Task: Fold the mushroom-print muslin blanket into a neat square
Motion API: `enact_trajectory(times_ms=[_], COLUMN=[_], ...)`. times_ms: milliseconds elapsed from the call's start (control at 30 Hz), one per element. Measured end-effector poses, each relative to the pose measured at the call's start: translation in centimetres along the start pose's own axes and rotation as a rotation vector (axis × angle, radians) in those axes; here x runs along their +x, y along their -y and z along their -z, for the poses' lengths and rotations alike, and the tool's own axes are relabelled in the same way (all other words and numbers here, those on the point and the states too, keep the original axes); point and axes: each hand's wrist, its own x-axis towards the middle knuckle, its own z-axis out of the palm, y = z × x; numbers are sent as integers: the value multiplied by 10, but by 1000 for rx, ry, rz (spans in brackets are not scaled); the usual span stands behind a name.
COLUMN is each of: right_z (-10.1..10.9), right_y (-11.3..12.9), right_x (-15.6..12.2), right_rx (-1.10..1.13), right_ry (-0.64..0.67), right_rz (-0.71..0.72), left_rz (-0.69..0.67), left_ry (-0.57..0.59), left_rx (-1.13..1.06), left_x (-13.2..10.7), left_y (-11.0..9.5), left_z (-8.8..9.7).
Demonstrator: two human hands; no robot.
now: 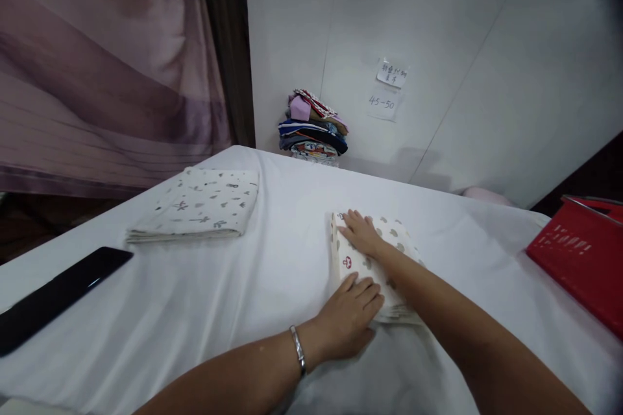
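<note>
A folded cream cloth (351,260) with grey and red mushroom prints lies on the white-covered table in front of me. Flat on its far left part rests my right hand (361,233), fingers stretched out and holding nothing. My left hand (348,318), a silver bracelet (298,350) on its wrist, lies at the cloth's near left edge with its fingertips on top. Its fingers are extended too, and nothing is gripped. My right forearm covers part of the cloth's right side. Another folded white cloth (209,201), patterned with small dark prints, lies farther left.
At the left table edge lies a flat black object (63,292). A red bag (579,253) with a metal rod across its top stands at the right. Beyond the table, a stack of folded fabrics (314,130) rests against the wall, near handwritten paper notes (384,100). A pinkish curtain (107,65) hangs left.
</note>
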Motion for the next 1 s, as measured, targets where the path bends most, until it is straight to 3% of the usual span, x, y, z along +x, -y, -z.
enact_trajectory(times_ms=[167,467,733,867,1000], right_z=[-25,-7,-17,-7,-1], right_y=[3,5,18,1,-40], right_x=[3,12,12,-2,-23], right_rx=[-29,72,8,19,-74], right_ry=[-22,64,14,42,4], right_rz=[17,-32,-17,2,-103], left_rz=[18,8,4,-8,-7], left_ry=[-8,-40,-45,-50,-52], left_rx=[-13,-39,-27,-25,-24], left_x=[-1,-2,-2,-3,-4], left_y=[0,-1,0,2,5], left_z=[-3,-1,-3,-6,-10])
